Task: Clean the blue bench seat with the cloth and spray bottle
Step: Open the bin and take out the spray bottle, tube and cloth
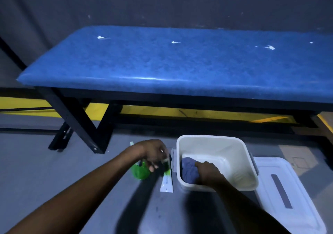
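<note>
The blue bench seat (180, 62) stretches right across the upper view, and there are white smears dotted along its far side, one toward the left, one mid-seat, a couple out to the right, so nothing wiped yet. Down on the floor in front of it, both tools are being gathered at once. The right hand (210, 171) is down inside the white bin (234, 143), fingers curled over and gripping the blue cloth (188, 169), which sits bunched against the bin's near-left corner. The left hand (153, 152) is closed around the top of the green spray bottle (139, 171), standing just left of the bin; the trigger is hidden under the fingers, so which way the nozzle faces I can't tell. A white tube (166, 181) lies flat on the floor between bottle and bin, and the bin's lid (288, 197) rests off to the right. To do this pickup well, I'd say take the whole wad of cloth so no tail drags on the bin rim, lift it straight up and clear, and settle the bottle grip so a finger finds the trigger before aiming at those smears. Watch the tube too: it's close enough to the bottle to get nudged.
</note>
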